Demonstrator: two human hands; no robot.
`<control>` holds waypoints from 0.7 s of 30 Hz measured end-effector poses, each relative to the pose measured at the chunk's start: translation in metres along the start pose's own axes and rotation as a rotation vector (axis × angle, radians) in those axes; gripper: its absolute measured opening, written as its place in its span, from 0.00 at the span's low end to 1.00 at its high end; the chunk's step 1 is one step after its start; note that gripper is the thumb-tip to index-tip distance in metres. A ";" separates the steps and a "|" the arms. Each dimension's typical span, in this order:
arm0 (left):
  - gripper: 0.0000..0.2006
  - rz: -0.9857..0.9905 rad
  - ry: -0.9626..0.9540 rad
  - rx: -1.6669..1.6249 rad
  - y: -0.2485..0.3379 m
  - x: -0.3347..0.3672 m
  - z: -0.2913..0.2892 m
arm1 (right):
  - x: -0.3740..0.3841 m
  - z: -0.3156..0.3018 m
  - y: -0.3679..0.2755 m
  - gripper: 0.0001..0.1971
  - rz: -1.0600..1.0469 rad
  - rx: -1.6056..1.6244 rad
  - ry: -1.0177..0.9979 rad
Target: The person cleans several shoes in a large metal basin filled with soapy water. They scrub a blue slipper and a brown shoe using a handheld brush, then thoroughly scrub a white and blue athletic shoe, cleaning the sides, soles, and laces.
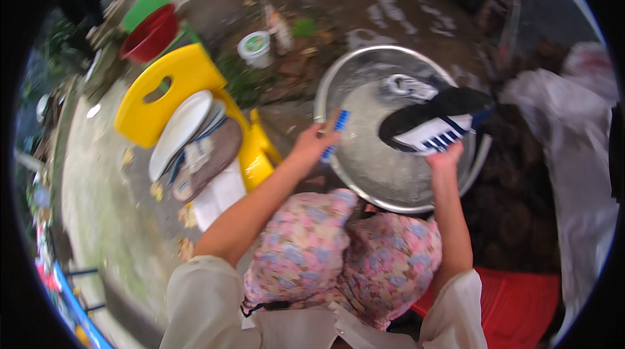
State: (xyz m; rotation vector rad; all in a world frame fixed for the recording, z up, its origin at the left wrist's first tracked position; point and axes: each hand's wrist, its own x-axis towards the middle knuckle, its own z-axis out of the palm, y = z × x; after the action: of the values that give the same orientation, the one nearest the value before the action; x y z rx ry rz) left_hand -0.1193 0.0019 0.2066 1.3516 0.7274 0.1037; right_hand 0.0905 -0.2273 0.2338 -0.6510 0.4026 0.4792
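My right hand (445,155) is closed on a dark sneaker (435,122) with a white side and dark blue stripes, held tilted over a metal basin (321,92). Cloudy water lies in the basin, and a dark shoe with white laces (411,86) rests at its far side, partly hidden by the sneaker. At the basin's left rim, my left hand (318,142) grips a scrub brush (337,133) with blue bristles. The brush is apart from the sneaker.
Left of me, a yellow plastic chair (195,66) bears shoe parts with a pale sole (179,131) and a brownish piece (218,153). Beyond it are a red basin (153,35) and a white tub (255,48). Clear plastic sheeting (573,153) hangs at right, above a red plastic seat (514,307).
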 end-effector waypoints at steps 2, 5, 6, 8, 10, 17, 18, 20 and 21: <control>0.19 0.037 -0.069 -0.118 0.028 0.000 -0.011 | 0.001 0.028 -0.008 0.23 -0.065 -0.012 -0.089; 0.12 0.050 -0.095 -0.249 0.064 0.004 -0.005 | -0.026 0.056 -0.002 0.26 -0.070 0.000 -0.228; 0.12 0.065 -0.124 -0.304 0.074 0.006 0.005 | -0.043 0.066 -0.008 0.26 -0.081 0.010 -0.235; 0.12 0.061 -0.172 -0.374 0.094 0.007 0.026 | -0.056 0.076 -0.012 0.25 -0.131 0.022 -0.275; 0.11 -0.007 -0.163 -0.555 0.119 0.000 0.050 | -0.056 0.086 -0.017 0.24 -0.169 0.071 -0.338; 0.30 -0.139 -0.142 -0.670 0.092 -0.021 0.053 | -0.060 0.068 -0.005 0.26 -0.183 0.218 -0.490; 0.35 -0.217 -0.184 -0.760 0.087 -0.018 0.047 | -0.058 0.068 -0.006 0.26 -0.171 0.204 -0.430; 0.33 -0.226 -0.202 -0.813 0.087 -0.005 0.048 | -0.054 0.065 -0.007 0.26 -0.140 0.188 -0.442; 0.31 -0.246 -0.228 -0.865 0.093 -0.003 0.052 | -0.064 0.066 -0.006 0.26 -0.111 0.197 -0.450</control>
State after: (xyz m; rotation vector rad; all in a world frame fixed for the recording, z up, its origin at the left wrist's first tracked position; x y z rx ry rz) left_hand -0.0633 -0.0201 0.2938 0.4349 0.5477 0.0542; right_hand 0.0543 -0.2070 0.3162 -0.3572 -0.0139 0.4580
